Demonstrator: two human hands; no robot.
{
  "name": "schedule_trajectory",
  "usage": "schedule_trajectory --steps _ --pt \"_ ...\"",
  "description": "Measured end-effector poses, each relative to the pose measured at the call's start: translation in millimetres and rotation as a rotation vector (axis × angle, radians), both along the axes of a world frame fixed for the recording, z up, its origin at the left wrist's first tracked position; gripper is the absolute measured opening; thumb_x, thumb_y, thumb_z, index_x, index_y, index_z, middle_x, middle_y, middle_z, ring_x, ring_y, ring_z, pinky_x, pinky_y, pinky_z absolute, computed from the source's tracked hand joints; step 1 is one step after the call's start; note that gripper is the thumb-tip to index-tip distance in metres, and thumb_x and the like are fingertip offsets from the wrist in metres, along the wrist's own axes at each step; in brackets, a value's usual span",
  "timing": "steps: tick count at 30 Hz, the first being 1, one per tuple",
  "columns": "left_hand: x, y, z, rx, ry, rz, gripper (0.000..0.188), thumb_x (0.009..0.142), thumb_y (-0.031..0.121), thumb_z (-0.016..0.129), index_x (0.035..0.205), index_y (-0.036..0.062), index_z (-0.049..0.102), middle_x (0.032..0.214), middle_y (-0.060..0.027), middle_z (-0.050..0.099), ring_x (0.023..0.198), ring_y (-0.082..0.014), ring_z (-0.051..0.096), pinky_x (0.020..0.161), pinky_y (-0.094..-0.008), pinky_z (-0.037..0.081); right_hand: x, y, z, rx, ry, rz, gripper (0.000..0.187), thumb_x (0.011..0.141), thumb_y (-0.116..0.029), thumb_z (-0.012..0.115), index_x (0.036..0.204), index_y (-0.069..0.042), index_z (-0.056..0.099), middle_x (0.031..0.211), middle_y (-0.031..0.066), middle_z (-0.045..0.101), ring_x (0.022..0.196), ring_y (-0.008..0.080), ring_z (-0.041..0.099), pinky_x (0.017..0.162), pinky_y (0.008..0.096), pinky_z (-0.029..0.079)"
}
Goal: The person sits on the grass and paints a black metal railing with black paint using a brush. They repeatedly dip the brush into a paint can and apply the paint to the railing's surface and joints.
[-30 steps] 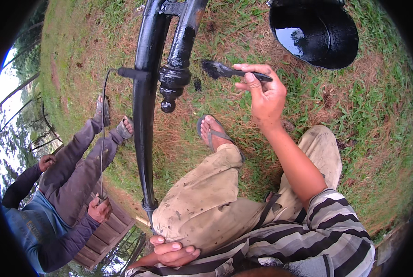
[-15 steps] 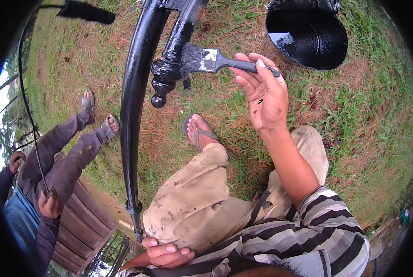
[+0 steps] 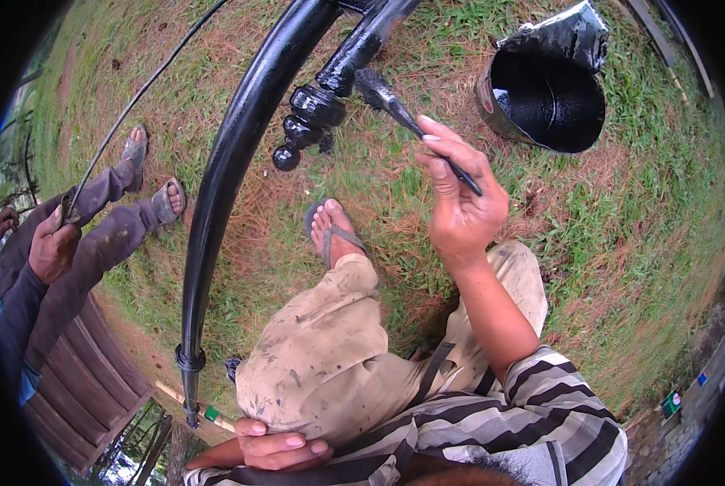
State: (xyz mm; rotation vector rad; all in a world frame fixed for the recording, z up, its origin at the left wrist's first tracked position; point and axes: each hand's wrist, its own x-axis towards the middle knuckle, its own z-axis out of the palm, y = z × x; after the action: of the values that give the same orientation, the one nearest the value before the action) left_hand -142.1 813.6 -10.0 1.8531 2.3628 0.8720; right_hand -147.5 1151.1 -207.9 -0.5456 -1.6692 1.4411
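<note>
My right hand (image 3: 467,194) grips a black-handled paintbrush (image 3: 399,113), its thumb and fingers closed round the handle. The dark, paint-coated bristles are at the side of a glossy black metal bar (image 3: 350,61); whether they touch it I cannot tell. Below them, the bar ends in a stack of rounded black knobs (image 3: 301,130). Alongside curves a long black tube (image 3: 216,178), shiny as if wet. My left hand (image 3: 285,448) lies loosely across my paint-spotted beige trouser leg (image 3: 314,356), fingers a little bent, with nothing visible in it.
A cut-open can (image 3: 500,101), black with paint inside, stands on the grass at the upper right. At the left, another person's hand (image 3: 55,247) holds a long thin rod (image 3: 144,89). Brown boards (image 3: 87,381) lie at the lower left.
My right hand has turned, and the brush now slants up-left instead of lying nearly level. The other person's rod has swung rightward, its dark roller leaving view. My view has shifted slightly.
</note>
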Motion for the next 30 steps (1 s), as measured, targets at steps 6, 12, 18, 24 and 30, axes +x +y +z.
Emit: schedule_trajectory --steps 6,12,18,24,30 --pt "-3.1 0.3 -4.4 0.018 0.021 0.017 0.026 0.087 0.031 0.072 0.111 0.0337 0.082 0.118 0.0214 0.075 0.115 0.0000 0.063 0.107 -0.0323 0.036 -9.1 -22.7 19.0 0.282 -0.023 0.125 0.012 0.094 -0.001 0.074 0.106 0.000 0.073 0.113 0.0191 0.077 0.109 0.0345 0.076 0.094 0.0400 0.061" --pt "-2.3 -36.5 -6.9 -0.040 0.019 -0.064 0.018 0.084 0.036 0.073 0.099 0.0403 0.082 0.100 0.0230 0.077 0.109 -0.0018 0.060 0.110 -0.0361 0.034 -26.5 -5.2 -5.9 0.336 -0.045 0.014 0.014 0.092 -0.001 0.076 0.105 0.000 0.073 0.111 0.0174 0.078 0.102 0.0332 0.077 0.088 0.0377 0.060" --pt "11.2 -56.4 -29.7 0.093 -0.008 0.065 0.021 0.084 0.038 0.072 0.101 0.0368 0.083 0.103 0.0255 0.076 0.104 -0.0004 0.061 0.109 -0.0357 0.035 -23.0 9.3 -17.1 -0.054 -0.102 -0.116 0.014 0.098 -0.002 0.072 0.110 0.005 0.070 0.105 0.0166 0.077 0.094 0.0256 0.078 0.084 0.0331 0.062" --pt "-0.3 -43.6 -31.1 0.100 0.040 0.029 0.024 0.084 0.038 0.072 0.104 0.0315 0.084 0.102 0.0245 0.077 0.104 0.0000 0.062 0.108 -0.0340 0.036 -36.7 38.8 -21.6 -0.604 0.088 -0.199 0.026 0.107 -0.014 0.064 0.117 0.010 0.063 0.101 0.0204 0.074 0.087 0.0256 0.078 0.076 0.0328 0.066" --pt "-22.3 -54.3 -14.0 -0.176 0.089 -0.193 0.032 0.087 0.032 0.070 0.117 0.0326 0.082 0.117 0.0248 0.075 0.116 0.0012 0.061 0.111 -0.0327 0.034 -27.8 47.7 -58.0 -0.709 0.164 -0.248 0.027 0.106 -0.018 0.064 0.117 0.007 0.061 0.101 0.0194 0.074 0.085 0.0232 0.077 0.074 0.0322 0.066"
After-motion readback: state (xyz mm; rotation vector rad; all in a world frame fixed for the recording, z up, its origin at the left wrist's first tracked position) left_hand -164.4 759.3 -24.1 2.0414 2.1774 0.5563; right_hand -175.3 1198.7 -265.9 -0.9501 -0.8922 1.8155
